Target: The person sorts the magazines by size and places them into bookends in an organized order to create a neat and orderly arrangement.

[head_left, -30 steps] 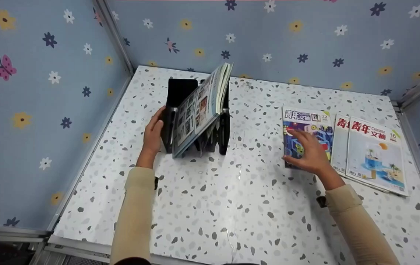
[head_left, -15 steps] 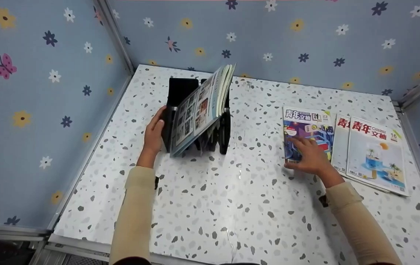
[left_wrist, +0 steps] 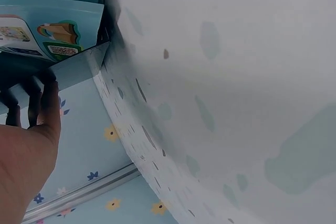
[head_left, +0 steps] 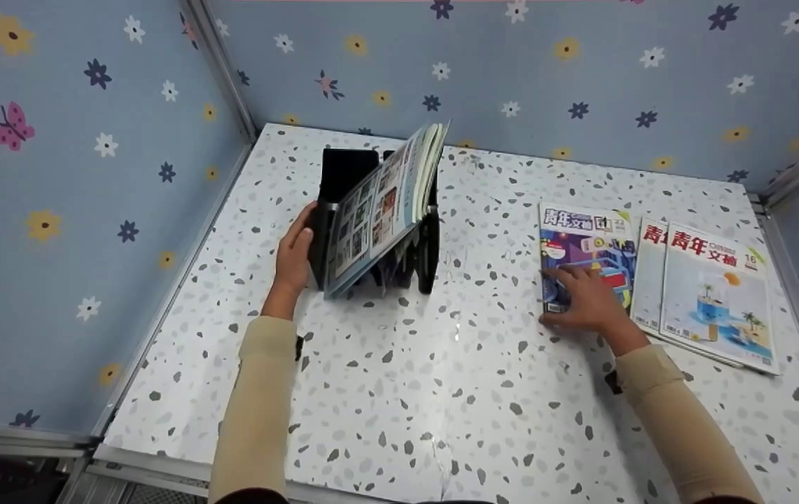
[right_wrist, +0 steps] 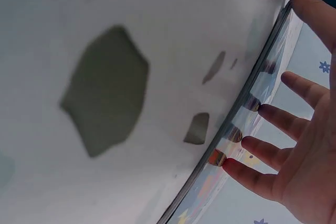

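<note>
In the head view my left hand point(head_left: 293, 259) lies against the outer left side of a black bookstand point(head_left: 347, 171). Its fingers point(left_wrist: 50, 103) touch the stand's side panel in the left wrist view. Several magazines point(head_left: 381, 210) lean at a slant inside the stand, tops toward the right. My right hand point(head_left: 589, 301) is over a magazine with a blue and purple cover point(head_left: 585, 241), lying flat. In the right wrist view the fingers are spread and straight, fingertips touching the glossy cover point(right_wrist: 210, 182), and the thumb is at the magazine's edge.
Right of that magazine lie overlapping magazines with pale covers, the top one point(head_left: 718, 301) showing a beach drawing. All stand on a white speckled table point(head_left: 441, 392). Blue flowered panels point(head_left: 511, 77) enclose it at the back and both sides.
My right hand has lowered onto the blue and purple magazine, its fingers moving toward the near part of the cover. The left hand stays at the bookstand; the leaning magazines shifted slightly.
</note>
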A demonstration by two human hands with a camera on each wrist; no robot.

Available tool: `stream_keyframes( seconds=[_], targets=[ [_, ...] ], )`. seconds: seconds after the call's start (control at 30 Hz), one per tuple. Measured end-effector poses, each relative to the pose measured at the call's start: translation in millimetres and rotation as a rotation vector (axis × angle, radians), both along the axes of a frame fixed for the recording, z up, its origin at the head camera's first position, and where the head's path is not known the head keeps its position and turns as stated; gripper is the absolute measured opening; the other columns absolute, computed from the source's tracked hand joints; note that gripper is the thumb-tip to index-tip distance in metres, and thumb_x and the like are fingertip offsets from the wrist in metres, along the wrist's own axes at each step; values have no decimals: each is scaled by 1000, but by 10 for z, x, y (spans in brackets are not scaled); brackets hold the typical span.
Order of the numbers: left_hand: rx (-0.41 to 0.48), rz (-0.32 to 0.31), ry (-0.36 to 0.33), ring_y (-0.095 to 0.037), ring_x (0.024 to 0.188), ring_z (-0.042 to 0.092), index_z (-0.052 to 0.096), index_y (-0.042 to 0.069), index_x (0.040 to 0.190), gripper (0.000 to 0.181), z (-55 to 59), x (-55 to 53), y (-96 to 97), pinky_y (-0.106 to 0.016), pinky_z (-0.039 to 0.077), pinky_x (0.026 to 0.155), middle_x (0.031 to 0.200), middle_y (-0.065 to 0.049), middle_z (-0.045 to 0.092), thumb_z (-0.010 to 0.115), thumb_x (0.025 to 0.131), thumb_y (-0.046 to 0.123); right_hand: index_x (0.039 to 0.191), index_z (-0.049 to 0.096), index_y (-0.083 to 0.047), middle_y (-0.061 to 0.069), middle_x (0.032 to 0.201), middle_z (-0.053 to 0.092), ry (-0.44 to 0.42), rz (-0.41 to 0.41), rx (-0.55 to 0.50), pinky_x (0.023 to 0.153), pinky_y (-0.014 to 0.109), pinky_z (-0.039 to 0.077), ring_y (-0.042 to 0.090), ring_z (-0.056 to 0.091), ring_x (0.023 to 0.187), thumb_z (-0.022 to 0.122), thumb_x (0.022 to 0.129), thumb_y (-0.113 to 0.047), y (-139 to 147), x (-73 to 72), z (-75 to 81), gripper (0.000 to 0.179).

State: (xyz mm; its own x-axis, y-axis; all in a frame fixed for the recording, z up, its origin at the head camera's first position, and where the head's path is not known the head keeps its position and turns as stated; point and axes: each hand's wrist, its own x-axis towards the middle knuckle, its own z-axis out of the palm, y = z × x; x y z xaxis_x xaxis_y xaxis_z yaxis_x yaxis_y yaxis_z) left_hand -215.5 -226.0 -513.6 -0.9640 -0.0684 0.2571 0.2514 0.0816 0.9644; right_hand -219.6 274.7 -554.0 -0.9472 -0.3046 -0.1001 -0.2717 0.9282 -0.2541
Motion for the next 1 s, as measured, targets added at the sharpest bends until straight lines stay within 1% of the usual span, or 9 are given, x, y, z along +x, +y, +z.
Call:
stream_keyframes(
  seconds=[0.23,0.4,0.53,0.63,0.77,0.87,1.0],
  targets=[
    [-1,10,-5,-16,131,26,32,7,136,43,6,-7,5,-34,21,107,141,-7,32,31,93,11,131,38,-33,10,134,36,-34,-10,12,88,63,31,37,31,120,70,50,-64,-19,-5,46,92],
    [7,7,0,-16,131,25,32,6,136,43,0,-15,5,-33,21,107,141,-8,31,31,93,10,129,40,-32,9,133,38,-27,-5,7,85,60,35,34,36,116,71,51,-60,-27,-9,63,89],
    [13,10,3,-16,131,26,33,5,136,43,6,-17,12,-32,21,107,141,-8,31,31,93,10,128,41,-32,8,131,39,-32,-2,-21,84,59,37,32,39,113,72,54,-52,-23,-11,76,83],
    [7,14,3,-16,131,26,33,6,136,42,14,-14,17,-33,21,107,141,-8,32,31,94,11,129,41,-32,9,131,38,-45,1,-41,83,60,37,33,40,111,71,57,-47,-12,-16,87,79],
    [-5,17,-22,-15,131,25,33,9,136,43,21,4,17,-34,20,107,142,-6,31,31,94,13,128,41,-33,9,128,40,-44,10,-63,79,59,38,31,43,105,69,60,-42,6,-20,105,74],
    [-8,13,-32,-15,132,24,32,10,136,43,20,14,14,-34,19,108,142,-5,30,31,94,14,127,42,-33,8,125,41,-37,19,-79,76,57,39,30,44,101,68,62,-39,21,-22,118,71],
    [3,-1,-16,-16,132,23,31,8,137,43,2,8,11,-35,18,108,142,-6,29,30,94,14,126,42,-34,5,126,41,-49,24,-90,76,56,40,28,45,100,68,63,-39,50,-30,134,68]
  ],
)
